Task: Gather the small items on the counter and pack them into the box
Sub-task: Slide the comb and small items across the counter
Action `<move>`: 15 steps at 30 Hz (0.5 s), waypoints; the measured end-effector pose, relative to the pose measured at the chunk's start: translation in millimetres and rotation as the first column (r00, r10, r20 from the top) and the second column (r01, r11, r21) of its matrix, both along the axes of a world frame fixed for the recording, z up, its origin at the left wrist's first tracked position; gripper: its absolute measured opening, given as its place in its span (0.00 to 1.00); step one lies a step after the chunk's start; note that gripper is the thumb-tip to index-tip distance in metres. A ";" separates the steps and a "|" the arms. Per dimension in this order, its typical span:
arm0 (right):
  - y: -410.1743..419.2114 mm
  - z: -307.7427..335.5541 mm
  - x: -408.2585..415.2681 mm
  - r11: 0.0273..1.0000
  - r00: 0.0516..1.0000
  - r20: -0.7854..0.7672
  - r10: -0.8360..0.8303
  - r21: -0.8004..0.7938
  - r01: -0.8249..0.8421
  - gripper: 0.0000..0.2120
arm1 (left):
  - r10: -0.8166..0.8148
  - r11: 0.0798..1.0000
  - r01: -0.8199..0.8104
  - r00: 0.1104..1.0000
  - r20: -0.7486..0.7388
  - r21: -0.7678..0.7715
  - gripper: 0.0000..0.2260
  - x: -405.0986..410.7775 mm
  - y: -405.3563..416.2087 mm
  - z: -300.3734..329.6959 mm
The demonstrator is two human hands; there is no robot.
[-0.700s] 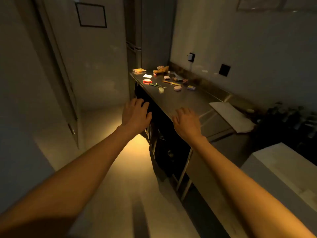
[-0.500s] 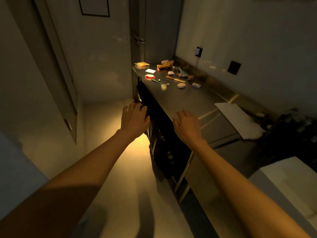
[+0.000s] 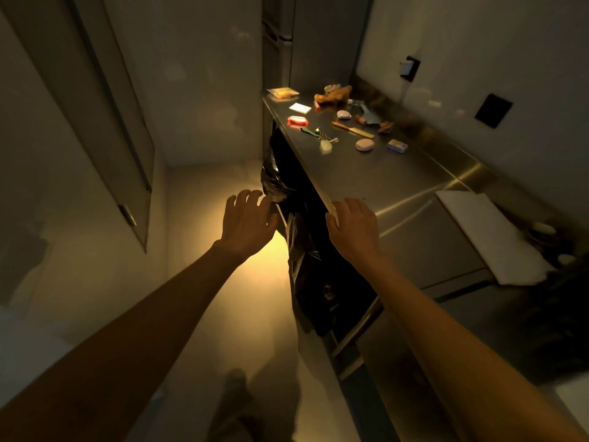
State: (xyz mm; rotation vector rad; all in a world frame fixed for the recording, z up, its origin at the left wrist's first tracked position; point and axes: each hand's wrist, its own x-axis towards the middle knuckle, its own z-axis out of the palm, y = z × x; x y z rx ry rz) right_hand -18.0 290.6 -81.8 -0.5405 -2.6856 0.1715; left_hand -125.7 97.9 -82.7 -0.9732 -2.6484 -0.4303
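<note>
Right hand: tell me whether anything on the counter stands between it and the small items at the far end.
Nothing visible does. The right hand is at the counter's near edge, and the steel between it and the small items is bare. The white board lies off to the right, out of that path.

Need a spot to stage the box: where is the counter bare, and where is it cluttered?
Bare steel runs from the right hand at the counter front edge up to the pink round case, bordered right by the white board. Beyond that, toward the far end, it is crowded: keychain, comb, red packet.
</note>
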 end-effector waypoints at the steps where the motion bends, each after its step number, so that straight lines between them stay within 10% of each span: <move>1: 1.9 -3.7 -12.0 1.000 1.000 -0.004 0.003 0.002 -0.003 0.16 | -0.003 1.000 0.003 1.000 0.010 -0.005 0.18 -11.1 3.0 -4.2; 15: 42.6 9.3 -220.8 0.996 0.995 -0.050 -0.085 -0.008 0.084 0.16 | -0.072 0.997 0.072 0.997 0.035 0.006 0.19 -235.0 44.9 1.9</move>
